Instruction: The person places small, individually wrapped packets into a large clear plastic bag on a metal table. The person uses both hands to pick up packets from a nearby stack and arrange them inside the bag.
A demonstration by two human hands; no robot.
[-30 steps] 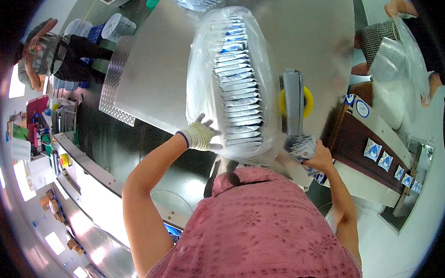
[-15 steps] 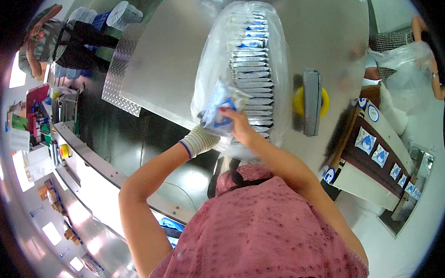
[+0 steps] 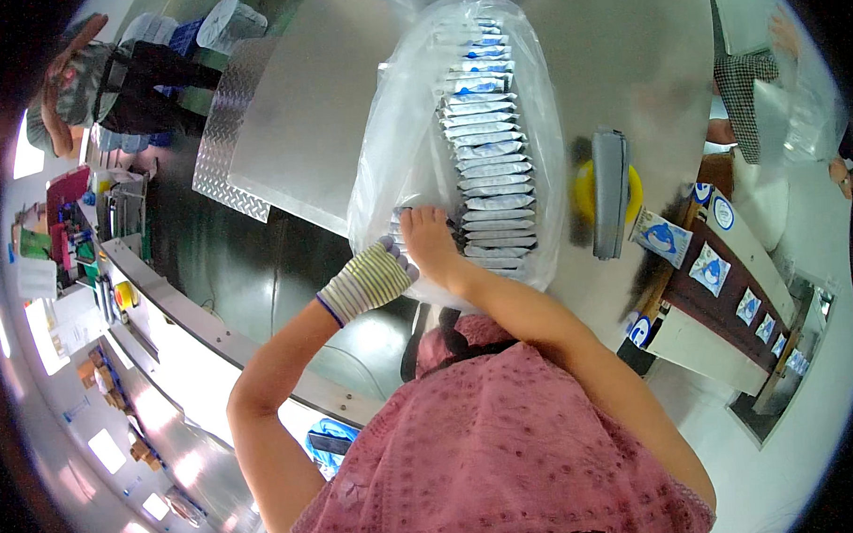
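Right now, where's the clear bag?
In the head view, the clear bag sits upper centre on the metal table, left of the yellow disc, right hand at its near end.

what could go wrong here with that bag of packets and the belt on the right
The end packet seems to stick out past the brown belt and might drop while the left hand and right hand are both at the clear bag. The row of packets could slump if the soft film gets tugged.
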